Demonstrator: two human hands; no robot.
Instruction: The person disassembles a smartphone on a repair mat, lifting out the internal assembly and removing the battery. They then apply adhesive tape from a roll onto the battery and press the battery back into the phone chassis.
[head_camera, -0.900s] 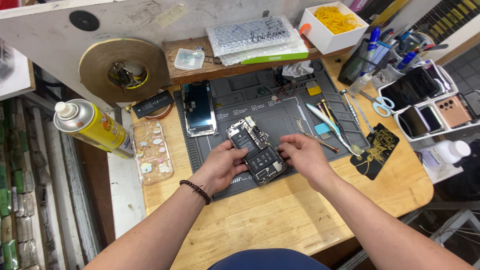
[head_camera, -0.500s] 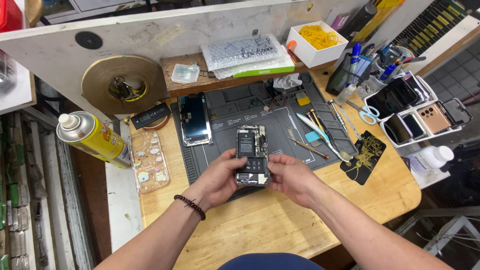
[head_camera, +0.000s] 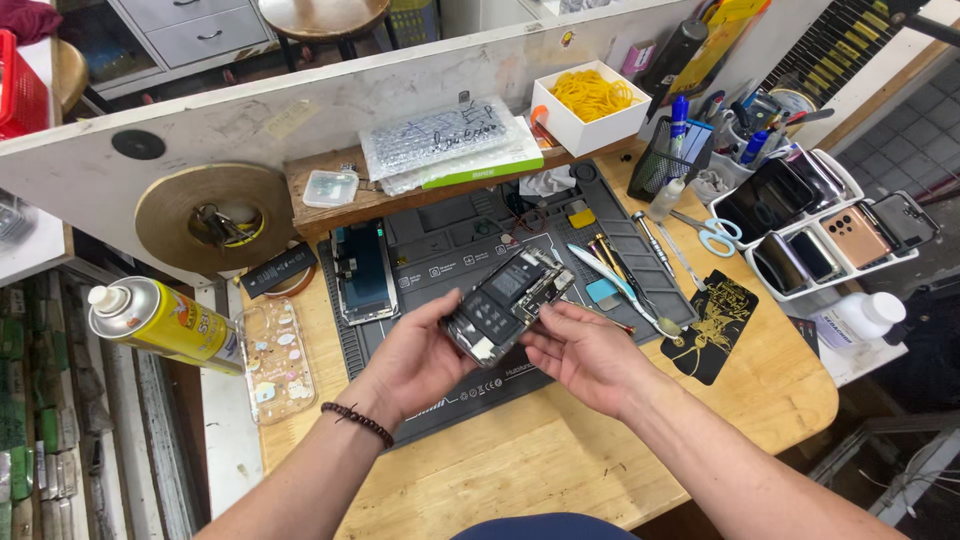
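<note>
Opened phone (head_camera: 508, 303), held up over the dark repair mat (head_camera: 440, 265), tilted, bare circuit side facing up, raised off the wooden surface (head_camera: 560, 450).

Left hand (head_camera: 415, 360): cupped under the lower end of the phone, thumb along the near edge, fingers (head_camera: 452, 318) curled round the far side, closed on the body. Beaded bracelet (head_camera: 357, 420) at the wrist.

Right hand (head_camera: 590, 355): palm up beside the phone, thumb and forefinger pinched on its right edge, fingers (head_camera: 545, 318) partly curled, touching the frame near the upper corner. Rest of the fingers loosely bent beneath, not flat on anything.

On the mat behind the phone: detached screen panel (head_camera: 362, 270), lying flat to the left. To the right, tweezers (head_camera: 625, 290) and thin tools side by side, a small blue pad (head_camera: 602, 291) among them.

Left of the mat: clear patterned phone case (head_camera: 275, 358) on the surface, yellow spray can (head_camera: 165, 325) lying just beyond it, large tape roll (head_camera: 215, 220) further back.

Right side: white tray (head_camera: 780, 275) with several phones upright in slots, scissors (head_camera: 712, 232) just before it, black card with gold pattern (head_camera: 718, 322) near the mat's edge, white bottle (head_camera: 858, 318) at the far right. White box of yellow rubber bands (head_camera: 590, 100) on the back shelf.
</note>
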